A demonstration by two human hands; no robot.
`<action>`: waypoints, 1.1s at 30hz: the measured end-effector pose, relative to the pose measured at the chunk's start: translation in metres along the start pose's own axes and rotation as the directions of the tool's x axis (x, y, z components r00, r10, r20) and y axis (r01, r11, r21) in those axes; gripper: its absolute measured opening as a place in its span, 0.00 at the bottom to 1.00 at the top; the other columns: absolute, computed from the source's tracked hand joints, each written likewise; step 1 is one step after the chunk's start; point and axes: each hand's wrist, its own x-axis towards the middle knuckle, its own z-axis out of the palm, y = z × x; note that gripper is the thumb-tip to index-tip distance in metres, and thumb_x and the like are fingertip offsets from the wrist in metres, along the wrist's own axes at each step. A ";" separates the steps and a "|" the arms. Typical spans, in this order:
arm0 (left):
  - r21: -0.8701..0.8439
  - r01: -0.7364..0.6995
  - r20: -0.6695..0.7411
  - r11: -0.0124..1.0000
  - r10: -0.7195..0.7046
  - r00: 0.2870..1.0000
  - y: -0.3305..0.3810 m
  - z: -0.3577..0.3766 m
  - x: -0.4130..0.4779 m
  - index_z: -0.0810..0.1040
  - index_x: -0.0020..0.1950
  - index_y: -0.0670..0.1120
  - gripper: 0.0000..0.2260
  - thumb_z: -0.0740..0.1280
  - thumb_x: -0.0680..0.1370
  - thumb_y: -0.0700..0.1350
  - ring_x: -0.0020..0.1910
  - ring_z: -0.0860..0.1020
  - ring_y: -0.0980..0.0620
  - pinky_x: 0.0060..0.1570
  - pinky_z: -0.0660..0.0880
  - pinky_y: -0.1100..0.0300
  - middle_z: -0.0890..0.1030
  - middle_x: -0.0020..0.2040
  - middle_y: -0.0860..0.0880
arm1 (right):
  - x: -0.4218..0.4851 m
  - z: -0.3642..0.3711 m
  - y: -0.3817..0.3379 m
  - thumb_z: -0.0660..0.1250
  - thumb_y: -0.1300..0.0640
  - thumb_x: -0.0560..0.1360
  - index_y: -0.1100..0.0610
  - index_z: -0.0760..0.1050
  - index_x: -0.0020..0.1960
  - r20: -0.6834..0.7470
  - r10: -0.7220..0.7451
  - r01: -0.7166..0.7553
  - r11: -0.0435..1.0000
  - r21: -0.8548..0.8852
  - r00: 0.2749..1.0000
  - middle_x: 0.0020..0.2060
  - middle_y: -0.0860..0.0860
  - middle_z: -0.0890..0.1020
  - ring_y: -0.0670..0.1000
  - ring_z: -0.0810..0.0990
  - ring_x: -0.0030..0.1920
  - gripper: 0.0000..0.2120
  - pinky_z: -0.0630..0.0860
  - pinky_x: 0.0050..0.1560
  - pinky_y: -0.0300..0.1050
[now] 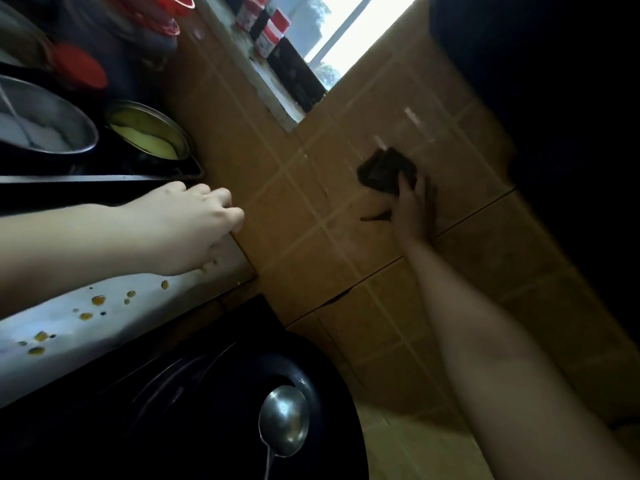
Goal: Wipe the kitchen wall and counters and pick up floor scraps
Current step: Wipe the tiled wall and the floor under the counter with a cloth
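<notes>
Dim, tilted wide-angle view. Blown-out daylight through window at top; faint sheen on tiled wall. Right edge, lower left lost in black. Soft blur throughout.

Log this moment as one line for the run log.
phase: wiping wall | right hand: holds dark pad against tiled wall | left hand: curled, on counter | counter: yellow spills not yet wiped

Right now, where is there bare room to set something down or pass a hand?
Bare: tiled wall between left hand and sponge in right hand; spattered counter strip between stove and wok. Crowded: stove with pots, sill with jars.
</notes>
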 end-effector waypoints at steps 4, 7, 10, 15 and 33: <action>0.005 0.021 0.007 1.000 -0.021 1.000 0.019 0.003 0.003 0.65 0.61 0.54 0.12 0.54 0.79 0.53 0.55 0.72 0.51 0.46 0.67 0.59 0.69 0.58 0.51 | -0.051 0.023 0.000 0.66 0.64 0.74 0.59 0.62 0.70 0.283 -0.255 0.297 0.948 -0.116 0.925 0.69 0.60 0.64 0.62 0.64 0.67 0.27 0.69 0.60 0.53; -0.041 -0.003 0.002 0.999 0.003 1.000 0.044 0.008 0.006 0.66 0.60 0.54 0.11 0.54 0.79 0.52 0.55 0.73 0.50 0.46 0.68 0.57 0.70 0.57 0.51 | -0.099 0.041 0.016 0.70 0.60 0.71 0.58 0.62 0.70 0.493 -0.323 0.454 0.874 -0.173 0.808 0.69 0.58 0.63 0.60 0.65 0.65 0.30 0.71 0.56 0.51; -0.088 -0.022 -0.008 0.996 0.021 1.000 0.070 0.014 0.009 0.66 0.58 0.54 0.10 0.55 0.78 0.53 0.54 0.73 0.50 0.46 0.68 0.57 0.69 0.55 0.51 | -0.148 0.054 0.048 0.71 0.54 0.70 0.58 0.63 0.70 0.670 -0.356 0.621 0.757 -0.202 0.652 0.70 0.58 0.61 0.60 0.63 0.67 0.32 0.69 0.58 0.52; -0.108 -0.034 -0.004 0.994 0.034 0.999 0.131 0.018 0.011 0.66 0.63 0.51 0.15 0.55 0.78 0.54 0.56 0.73 0.48 0.49 0.70 0.55 0.70 0.58 0.49 | -0.215 0.051 0.119 0.62 0.60 0.76 0.58 0.64 0.70 0.782 -0.382 0.740 0.657 -0.144 0.492 0.70 0.56 0.63 0.60 0.62 0.68 0.23 0.68 0.59 0.53; -0.078 -0.055 -0.013 0.995 0.054 0.998 0.227 -0.017 -0.007 0.65 0.66 0.51 0.17 0.55 0.78 0.52 0.56 0.73 0.47 0.46 0.67 0.55 0.69 0.60 0.47 | -0.240 -0.031 0.237 0.61 0.66 0.76 0.53 0.61 0.73 0.312 -0.059 0.129 0.969 -0.209 0.948 0.72 0.56 0.61 0.62 0.61 0.69 0.28 0.68 0.61 0.55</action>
